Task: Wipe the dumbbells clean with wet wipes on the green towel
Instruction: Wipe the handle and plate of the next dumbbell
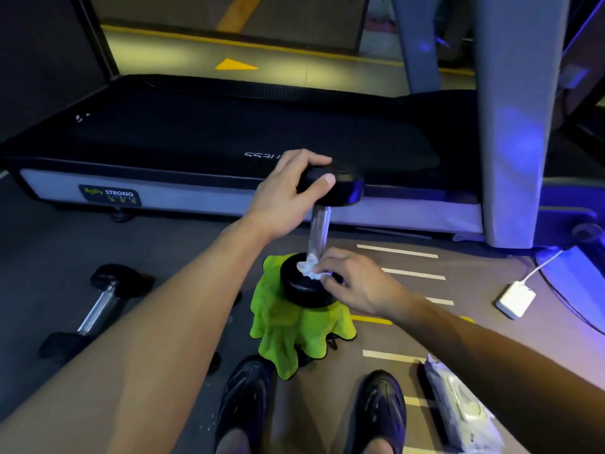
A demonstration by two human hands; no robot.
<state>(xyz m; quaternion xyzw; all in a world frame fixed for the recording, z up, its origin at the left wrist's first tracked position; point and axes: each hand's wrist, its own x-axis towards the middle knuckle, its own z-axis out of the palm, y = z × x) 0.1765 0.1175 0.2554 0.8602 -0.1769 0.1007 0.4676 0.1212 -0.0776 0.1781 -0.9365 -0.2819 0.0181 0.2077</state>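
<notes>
Standing on end on the green towel (294, 332), the dumbbell (319, 224) has its lower black head (302, 286) resting on the cloth & its chrome handle rising nearly upright, tilted slightly; the left hand (288, 191) grips the upper head (340, 188) from the side, fingers curled over the top & thumb across the near face; the right hand (357, 283) pinches a crumpled white wet wipe (309, 268) & presses it onto the top of the lower head, right where the handle meets it; the towel is bunched & draped over sth low that can't be made out, just beyond the person's two dark shoes (245, 394); a second dumbbell (98, 303) lies on its side on the floor well left of the towel, partly behind the left forearm; a wipes pack (465, 411) lies on the floor near-right of the towel; a white charger brick (515, 299) w/ cable sits farther right; a treadmill (229, 139) stretches across behind the towel.
</notes>
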